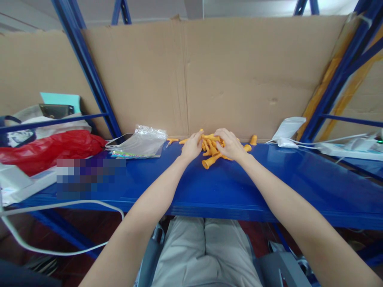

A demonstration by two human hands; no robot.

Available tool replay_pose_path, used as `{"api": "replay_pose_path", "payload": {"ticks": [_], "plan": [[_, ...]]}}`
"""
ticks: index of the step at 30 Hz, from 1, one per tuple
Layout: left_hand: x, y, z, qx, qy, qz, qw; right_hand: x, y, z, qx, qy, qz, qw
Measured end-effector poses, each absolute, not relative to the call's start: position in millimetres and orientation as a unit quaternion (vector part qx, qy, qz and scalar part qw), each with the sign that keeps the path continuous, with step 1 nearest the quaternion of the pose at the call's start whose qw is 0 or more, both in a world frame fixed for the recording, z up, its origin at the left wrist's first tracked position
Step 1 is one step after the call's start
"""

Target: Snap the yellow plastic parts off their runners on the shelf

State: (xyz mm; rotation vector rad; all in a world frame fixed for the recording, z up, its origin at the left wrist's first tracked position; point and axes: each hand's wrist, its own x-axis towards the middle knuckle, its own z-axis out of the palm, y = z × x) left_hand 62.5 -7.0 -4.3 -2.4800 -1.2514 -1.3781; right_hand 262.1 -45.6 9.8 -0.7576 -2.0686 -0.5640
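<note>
A pile of orange plastic pieces (212, 150), several of them branch-shaped, lies at the back of the blue shelf (215, 187). At the pile's left side, my left hand (192, 147) is closed with its fingers curled on an orange piece. From the right, my right hand (230, 145) bends over the heap, with thumb and fingers around another orange piece. One tube-like piece (210, 161) with a flared end points toward me. Both hands partly cover the pile, so the exact shapes in them are hidden.
A small orange cup-like piece (253, 140) stands right of the pile; a branched one (172, 140) lies left. Clear plastic bags (146, 143), a red bag (60, 149) and white cables (308, 144) flank the work area. A cardboard wall (227, 75) closes the back.
</note>
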Motion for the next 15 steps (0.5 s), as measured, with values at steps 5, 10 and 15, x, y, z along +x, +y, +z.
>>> {"api": "replay_pose_path", "payload": {"ticks": [5, 10, 15], "plan": [[66.0, -11.2, -4.0, -0.806, -0.395, -0.44, 0.034, 262.7, -44.1, 10.4, -0.313, -0.825, -0.226, 0.412], [64.9, -15.9, 2.1, -0.778, -0.416, -0.468, 0.05, 263.8, -47.2, 12.0, -0.34, -0.817, -0.214, 0.414], [62.6, -17.7, 4.0, -0.752, -0.436, -0.492, 0.05, 265.7, -50.3, 13.2, -0.403, -0.795, -0.188, 0.413]]}}
